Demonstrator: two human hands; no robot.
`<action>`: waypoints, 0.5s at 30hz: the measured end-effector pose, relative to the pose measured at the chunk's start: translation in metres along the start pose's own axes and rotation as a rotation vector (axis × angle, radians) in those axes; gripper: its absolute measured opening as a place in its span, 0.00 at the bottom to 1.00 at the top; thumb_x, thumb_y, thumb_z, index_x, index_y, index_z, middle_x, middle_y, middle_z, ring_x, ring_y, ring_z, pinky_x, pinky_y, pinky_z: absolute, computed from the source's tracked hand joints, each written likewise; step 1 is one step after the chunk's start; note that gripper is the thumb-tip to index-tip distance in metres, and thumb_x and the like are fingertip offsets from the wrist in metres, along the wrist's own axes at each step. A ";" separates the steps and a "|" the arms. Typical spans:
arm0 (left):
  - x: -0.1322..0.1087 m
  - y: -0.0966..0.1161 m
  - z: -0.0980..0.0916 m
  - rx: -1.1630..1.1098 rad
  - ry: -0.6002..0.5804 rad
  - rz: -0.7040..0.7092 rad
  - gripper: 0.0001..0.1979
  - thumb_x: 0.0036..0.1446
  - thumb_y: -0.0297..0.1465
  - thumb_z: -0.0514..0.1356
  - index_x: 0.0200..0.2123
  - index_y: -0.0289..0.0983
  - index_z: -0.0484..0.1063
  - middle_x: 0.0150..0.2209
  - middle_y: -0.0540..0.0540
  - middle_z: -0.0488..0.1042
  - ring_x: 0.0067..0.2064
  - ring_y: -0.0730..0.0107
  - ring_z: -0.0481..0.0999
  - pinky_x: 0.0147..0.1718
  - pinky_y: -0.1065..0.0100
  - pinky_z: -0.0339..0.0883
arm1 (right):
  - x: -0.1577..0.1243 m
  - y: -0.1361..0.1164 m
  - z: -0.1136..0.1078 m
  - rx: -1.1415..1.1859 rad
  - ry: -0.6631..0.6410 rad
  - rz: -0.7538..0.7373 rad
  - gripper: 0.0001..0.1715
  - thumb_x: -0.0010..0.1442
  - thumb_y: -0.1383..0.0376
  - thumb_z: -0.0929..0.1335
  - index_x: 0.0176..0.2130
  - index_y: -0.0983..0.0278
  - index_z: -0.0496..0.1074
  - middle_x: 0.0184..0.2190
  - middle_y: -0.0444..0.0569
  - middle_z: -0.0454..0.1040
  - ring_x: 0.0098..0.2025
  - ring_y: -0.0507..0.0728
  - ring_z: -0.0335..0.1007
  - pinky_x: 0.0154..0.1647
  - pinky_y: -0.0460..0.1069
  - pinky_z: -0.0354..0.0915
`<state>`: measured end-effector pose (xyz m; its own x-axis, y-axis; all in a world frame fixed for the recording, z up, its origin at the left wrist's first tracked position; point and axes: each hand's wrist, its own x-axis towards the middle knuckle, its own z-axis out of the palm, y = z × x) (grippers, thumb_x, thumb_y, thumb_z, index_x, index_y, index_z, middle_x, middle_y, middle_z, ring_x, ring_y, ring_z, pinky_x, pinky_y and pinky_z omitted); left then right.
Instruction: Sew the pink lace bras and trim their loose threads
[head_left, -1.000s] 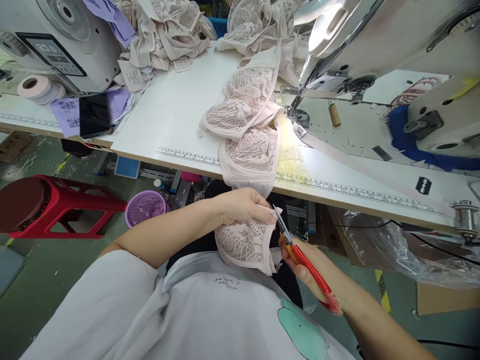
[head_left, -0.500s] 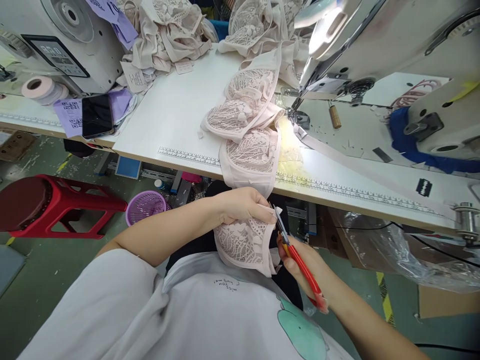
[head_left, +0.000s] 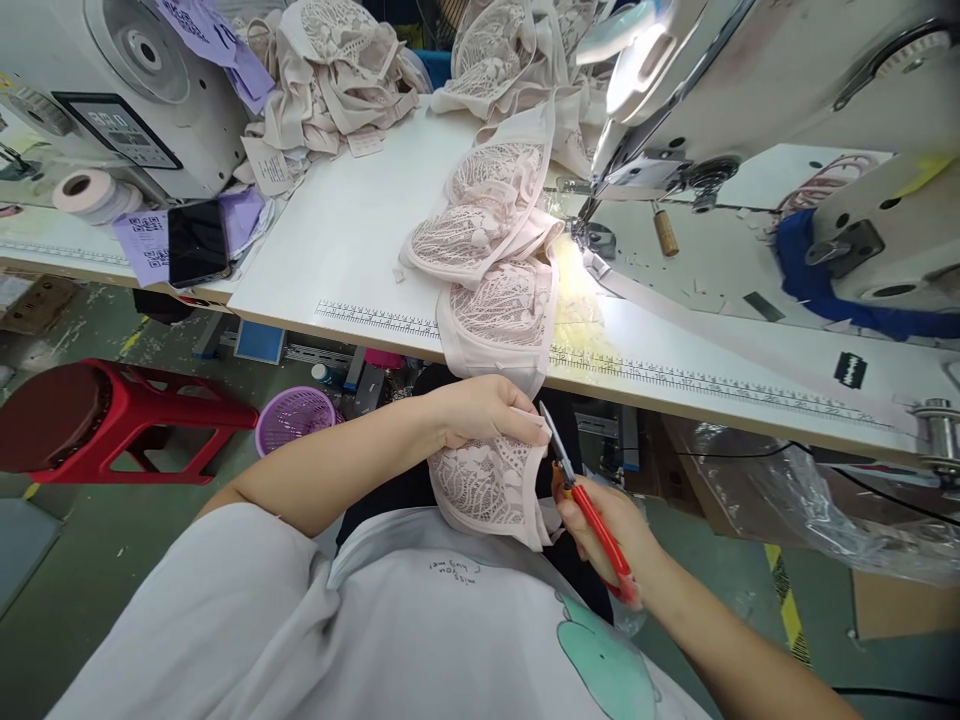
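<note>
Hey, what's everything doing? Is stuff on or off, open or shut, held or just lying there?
Red-handled scissors: held in the right hand; how open is hard to tell
Lace piece: held in the left hand
Phone: lying flat, screen dark
Machine display: lit
Machine light: on
Red stool: upright

You've got one left hand [head_left: 491,412] and one right hand [head_left: 616,525] in play, one lace cup [head_left: 484,485] gripped, one pair of scissors [head_left: 600,525], two sewing machines [head_left: 757,100], one phone [head_left: 197,243], one razor blade [head_left: 851,369], one red stool [head_left: 154,425], one purple basket [head_left: 264,430]!
</note>
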<state>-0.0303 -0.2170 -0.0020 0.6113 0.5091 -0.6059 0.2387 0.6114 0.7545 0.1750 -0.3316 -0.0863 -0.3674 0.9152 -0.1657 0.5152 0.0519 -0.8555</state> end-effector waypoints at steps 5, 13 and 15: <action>-0.005 -0.004 -0.006 0.020 -0.028 0.084 0.04 0.45 0.27 0.69 0.22 0.33 0.79 0.20 0.52 0.74 0.24 0.80 0.69 0.26 0.75 0.62 | 0.002 -0.001 -0.014 0.050 0.044 -0.031 0.31 0.66 0.39 0.55 0.26 0.59 0.59 0.18 0.42 0.61 0.19 0.53 0.58 0.19 0.49 0.57; -0.023 -0.012 -0.014 0.103 0.063 0.334 0.14 0.41 0.37 0.74 0.28 0.33 0.83 0.28 0.45 0.80 0.30 0.72 0.74 0.33 0.70 0.67 | 0.015 -0.008 -0.014 0.072 0.224 -0.101 0.27 0.54 0.41 0.72 0.35 0.58 0.63 0.43 0.57 0.79 0.28 0.57 0.70 0.29 0.54 0.69; -0.026 -0.010 -0.015 0.145 0.099 0.364 0.15 0.41 0.38 0.74 0.29 0.33 0.83 0.27 0.45 0.79 0.29 0.73 0.73 0.32 0.70 0.67 | 0.021 -0.015 -0.008 0.053 0.213 -0.103 0.27 0.55 0.40 0.70 0.32 0.57 0.61 0.42 0.57 0.80 0.30 0.58 0.72 0.30 0.55 0.71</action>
<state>-0.0603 -0.2277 0.0024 0.6013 0.7369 -0.3089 0.1287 0.2922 0.9477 0.1656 -0.3098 -0.0737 -0.2409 0.9702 0.0260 0.4402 0.1331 -0.8880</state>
